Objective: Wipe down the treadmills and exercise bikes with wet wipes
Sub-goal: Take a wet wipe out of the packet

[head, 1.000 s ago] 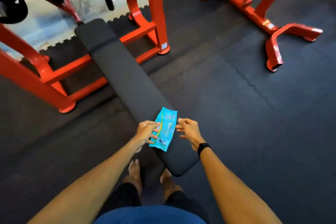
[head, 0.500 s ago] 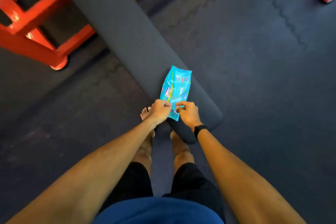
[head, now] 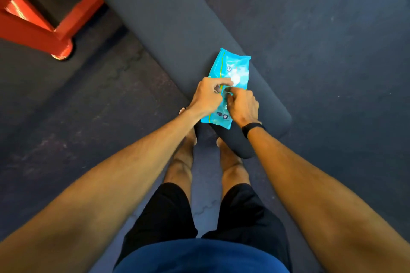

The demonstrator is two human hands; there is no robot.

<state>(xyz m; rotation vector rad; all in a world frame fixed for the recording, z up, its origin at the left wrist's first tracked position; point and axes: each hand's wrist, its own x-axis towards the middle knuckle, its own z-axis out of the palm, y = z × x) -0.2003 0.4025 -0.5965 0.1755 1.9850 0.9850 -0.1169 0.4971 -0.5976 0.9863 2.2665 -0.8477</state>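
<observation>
red frame [head: 33, 29] stood at far left on the floor mat [head: 332, 51]. left hand [head: 207, 97] lay on the left edge of the wipes pack [head: 231, 68], grip closed: thumb and forefinger pinching at the pack's middle. the pack lay flat on the near end of the tabletop [head: 166, 29], a dark padded bench, long axis running away from the person and tipped a little to the right, far end uncovered. right hand [head: 243, 107] sat just right of the left one, fingers curled onto the same middle spot, grip closed on the pack; what exactly it pinched could not be made out. both hands were equally near; the opening, judged to be under the fingertips, lay just ahead of them, so a pull toward the person should free a wipe. versus half a second earlier: hands had moved from the pack's near end up to its middle, and the view sat closer.
</observation>
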